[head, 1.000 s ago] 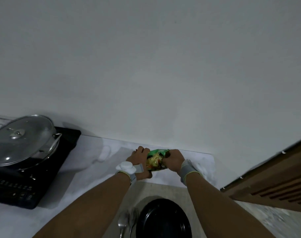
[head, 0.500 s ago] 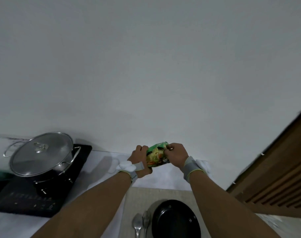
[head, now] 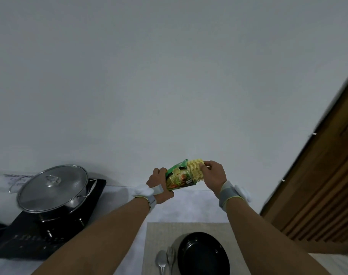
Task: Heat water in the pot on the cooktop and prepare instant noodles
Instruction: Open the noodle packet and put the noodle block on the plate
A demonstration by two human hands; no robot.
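Observation:
I hold a green instant noodle packet (head: 178,178) up in front of the wall. My left hand (head: 159,182) grips the packet's lower end. My right hand (head: 213,176) pinches the pale yellow noodle block (head: 196,169), which sticks partway out of the packet's open top. At the left, a steel pot (head: 54,190) with a glass lid stands on the black cooktop (head: 32,241).
A black bowl (head: 204,255) sits on a beige placemat (head: 159,231) near the bottom edge, with a spoon (head: 161,262) and fork (head: 170,257) to its left. A wooden slatted door (head: 318,205) stands at the right. The white counter (head: 197,203) runs to the wall.
Both hands have lifted the packet higher. The packet is now open and my right hand has drawn the noodle block partway out of its top. The view has shifted right.

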